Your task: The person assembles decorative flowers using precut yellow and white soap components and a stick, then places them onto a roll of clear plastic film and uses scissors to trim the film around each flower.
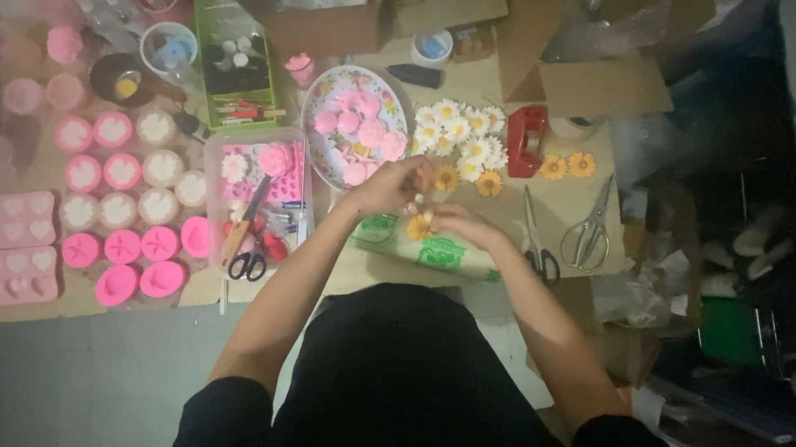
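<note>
Presently, from the head view, my left hand (pixel 389 184) and my right hand (pixel 458 223) meet over the middle of the desk (pixel 564 211), both closed in a pinch on a small orange flower (pixel 420 223) held between them, just above a green-printed bag (pixel 424 249) lying on the desk. Finished pieces, as I judge them, lie beyond my hands: a cluster of white daisies (pixel 463 131), a few orange flowers (pixel 465 179) just beside it, and two more orange flowers (pixel 567 165) past a red tape dispenser (pixel 526 139). A round plate (pixel 324 99) carries pink flower shapes, and a clear tray (pixel 215 205) to its left holds more with small scissors (pixel 248 265) at its near edge. Rows of pink moulds (pixel 123 207) fill the left of the desk, many showing white fill. Two pairs of scissors (pixel 563 238) rest to the right, untouched. By my reckoning, much stock is made; the piece in hand is not yet set down.
</note>
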